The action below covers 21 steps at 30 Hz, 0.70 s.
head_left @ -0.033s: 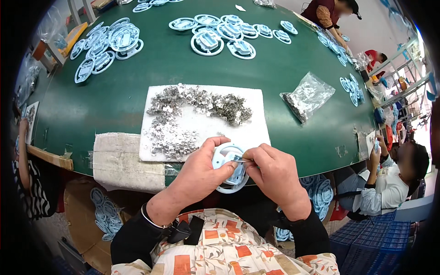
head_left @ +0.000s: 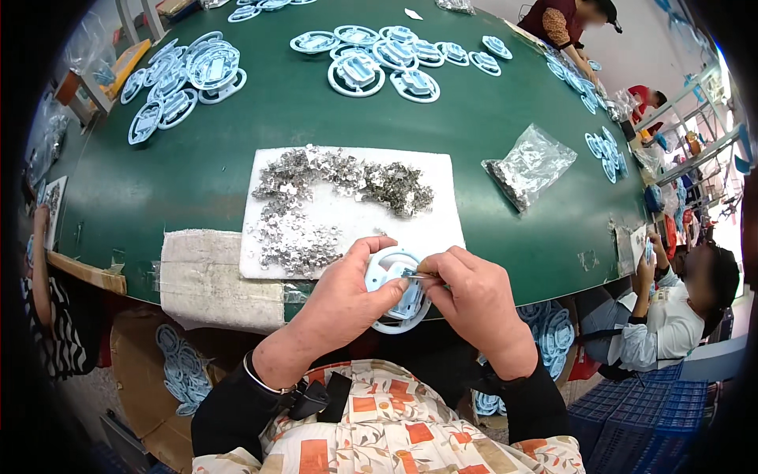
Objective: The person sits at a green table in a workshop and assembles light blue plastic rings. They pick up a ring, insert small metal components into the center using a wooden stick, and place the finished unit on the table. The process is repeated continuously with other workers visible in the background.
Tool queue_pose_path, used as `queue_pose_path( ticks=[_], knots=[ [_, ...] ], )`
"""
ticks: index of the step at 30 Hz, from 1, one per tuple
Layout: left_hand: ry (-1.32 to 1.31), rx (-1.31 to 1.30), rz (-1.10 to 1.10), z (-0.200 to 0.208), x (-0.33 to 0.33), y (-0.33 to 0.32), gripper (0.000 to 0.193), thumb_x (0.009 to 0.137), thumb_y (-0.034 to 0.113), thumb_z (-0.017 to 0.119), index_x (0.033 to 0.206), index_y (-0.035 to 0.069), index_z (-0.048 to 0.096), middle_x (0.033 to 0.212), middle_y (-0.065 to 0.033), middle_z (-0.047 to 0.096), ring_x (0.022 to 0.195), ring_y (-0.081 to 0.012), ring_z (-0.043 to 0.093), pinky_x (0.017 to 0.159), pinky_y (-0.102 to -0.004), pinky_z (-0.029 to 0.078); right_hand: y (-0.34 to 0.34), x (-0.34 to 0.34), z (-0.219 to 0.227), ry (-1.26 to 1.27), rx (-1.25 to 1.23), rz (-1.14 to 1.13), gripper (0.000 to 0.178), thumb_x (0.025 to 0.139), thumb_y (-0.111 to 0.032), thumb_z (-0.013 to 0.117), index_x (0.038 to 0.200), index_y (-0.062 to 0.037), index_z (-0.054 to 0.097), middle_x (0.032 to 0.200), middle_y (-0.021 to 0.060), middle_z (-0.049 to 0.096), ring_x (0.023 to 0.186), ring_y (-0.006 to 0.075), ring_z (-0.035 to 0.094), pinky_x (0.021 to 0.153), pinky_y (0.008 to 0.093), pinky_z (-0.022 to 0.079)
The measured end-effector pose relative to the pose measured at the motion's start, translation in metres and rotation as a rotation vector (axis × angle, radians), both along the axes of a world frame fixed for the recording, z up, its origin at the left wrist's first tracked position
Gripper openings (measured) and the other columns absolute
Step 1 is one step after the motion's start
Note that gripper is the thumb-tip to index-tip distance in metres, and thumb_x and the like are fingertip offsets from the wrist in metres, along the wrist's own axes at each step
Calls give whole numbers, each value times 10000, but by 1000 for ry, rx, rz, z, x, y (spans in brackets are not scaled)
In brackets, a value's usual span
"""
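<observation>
My left hand (head_left: pixel 347 296) holds a round white and light-blue plastic part (head_left: pixel 392 272) at the near edge of the green table (head_left: pixel 284 118). My right hand (head_left: pixel 474 304) pinches a small metal piece (head_left: pixel 417 275) against the middle of that part. Just beyond my hands lies a white sheet (head_left: pixel 395 225) carrying a loose heap of small silvery metal pieces (head_left: pixel 347 178).
A clear bag of metal pieces (head_left: pixel 529 166) lies to the right. Round plastic parts are grouped at the far centre (head_left: pixel 379 59) and far left (head_left: pixel 185 79). A white pad (head_left: pixel 205 276) overhangs the table edge. One person sits at the right (head_left: pixel 679 308), another at the far side (head_left: pixel 568 24).
</observation>
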<state>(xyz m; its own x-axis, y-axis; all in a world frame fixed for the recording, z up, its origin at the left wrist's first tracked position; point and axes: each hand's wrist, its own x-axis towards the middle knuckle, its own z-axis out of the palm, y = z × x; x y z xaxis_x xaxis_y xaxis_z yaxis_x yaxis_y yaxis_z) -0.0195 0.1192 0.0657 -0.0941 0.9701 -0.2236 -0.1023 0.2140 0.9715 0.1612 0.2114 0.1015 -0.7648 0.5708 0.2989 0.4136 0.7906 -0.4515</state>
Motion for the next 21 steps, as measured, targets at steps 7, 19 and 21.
queue_pose_path(
  ticks=[7, 19, 21],
  knots=[
    [-86, 27, 1, -10, 0, 0, 513, 920, 169, 679, 1342, -43, 477, 1174, -156, 661, 1058, -169, 642, 919, -318, 522, -1, 9, 0, 219, -294, -184, 157, 917, -58, 704, 1045, 9, 642, 880, 90, 636, 686, 128, 630, 582, 257, 498],
    [219, 173, -196, 22, -10, -9, 506, 910, 109, 654, 1381, -24, 524, 1179, -125, 647, 1004, -144, 623, 878, -288, 514, -18, 18, -13, 349, -1250, -151, 231, 1038, -251, 599, 1071, -26, 635, 769, -46, 598, 591, -10, 479, 501, 146, 371],
    [410, 262, -219, 23, -14, -14, 491, 888, 154, 639, 1331, -40, 554, 1159, -154, 647, 988, -189, 640, 857, -314, 523, -20, 17, -9, 318, -1248, -139, 223, 1039, -245, 597, 1071, -27, 634, 759, -46, 597, 583, -8, 479, 494, 147, 368]
  ],
)
